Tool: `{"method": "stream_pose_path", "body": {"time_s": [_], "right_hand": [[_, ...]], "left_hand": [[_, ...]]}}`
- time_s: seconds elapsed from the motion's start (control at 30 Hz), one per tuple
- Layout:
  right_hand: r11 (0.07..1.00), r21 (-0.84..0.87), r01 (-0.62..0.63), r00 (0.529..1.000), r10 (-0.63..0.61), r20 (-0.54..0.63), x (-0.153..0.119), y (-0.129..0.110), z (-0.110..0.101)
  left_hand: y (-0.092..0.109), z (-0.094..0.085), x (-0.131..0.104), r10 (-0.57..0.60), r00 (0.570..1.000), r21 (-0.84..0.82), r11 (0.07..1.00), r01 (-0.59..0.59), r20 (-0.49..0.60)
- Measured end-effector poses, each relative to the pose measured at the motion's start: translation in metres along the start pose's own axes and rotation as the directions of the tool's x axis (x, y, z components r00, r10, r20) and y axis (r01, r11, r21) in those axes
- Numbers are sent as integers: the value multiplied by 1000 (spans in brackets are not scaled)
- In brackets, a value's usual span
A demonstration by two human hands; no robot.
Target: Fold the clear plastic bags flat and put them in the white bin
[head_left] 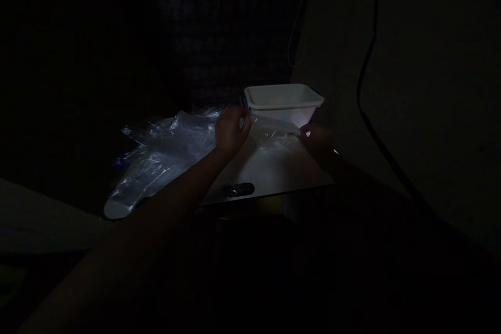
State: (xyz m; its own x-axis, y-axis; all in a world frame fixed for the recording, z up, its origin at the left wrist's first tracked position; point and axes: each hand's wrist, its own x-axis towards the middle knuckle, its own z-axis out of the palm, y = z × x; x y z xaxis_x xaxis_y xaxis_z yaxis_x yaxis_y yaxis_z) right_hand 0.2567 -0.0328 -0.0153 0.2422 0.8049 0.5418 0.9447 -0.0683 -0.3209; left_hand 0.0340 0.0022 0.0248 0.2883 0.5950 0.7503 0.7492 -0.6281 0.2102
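Observation:
A clear plastic bag (272,126) stretches between my two hands above a pale tabletop. Its left end is pinched in my left hand (231,129), thumb against fingers. My right hand (316,138), dim and partly in shadow, grips the other end. To the left of my left hand lies a loose heap of clear plastic bags (168,141), crumpled and shiny. Just behind the stretched bag stands a white plastic tub (285,115) with dark handles; I cannot see its bottom.
The pale table (282,177) has a dark oval slot (242,189) near its front edge. Something small and blue (118,163) sits by the heap's left side. A dark cable (366,73) hangs along the right wall. Most of the room is very dark.

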Motion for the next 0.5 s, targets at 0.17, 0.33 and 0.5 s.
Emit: {"method": "stream_pose_path", "body": {"time_s": [0.17,0.33,0.5], "right_hand": [[971,236,42,999,-41,-12,2,8,8],[917,398,31,991,-81,110,2,18,18],[923,385,7,990,-61,128,5,24,17]], "left_hand": [[24,-22,-9,331,924,-11,942,-336,192],[45,-21,-35,656,581,-245,737,-629,482],[35,-8,-38,462,715,-289,887,-361,524]]}}
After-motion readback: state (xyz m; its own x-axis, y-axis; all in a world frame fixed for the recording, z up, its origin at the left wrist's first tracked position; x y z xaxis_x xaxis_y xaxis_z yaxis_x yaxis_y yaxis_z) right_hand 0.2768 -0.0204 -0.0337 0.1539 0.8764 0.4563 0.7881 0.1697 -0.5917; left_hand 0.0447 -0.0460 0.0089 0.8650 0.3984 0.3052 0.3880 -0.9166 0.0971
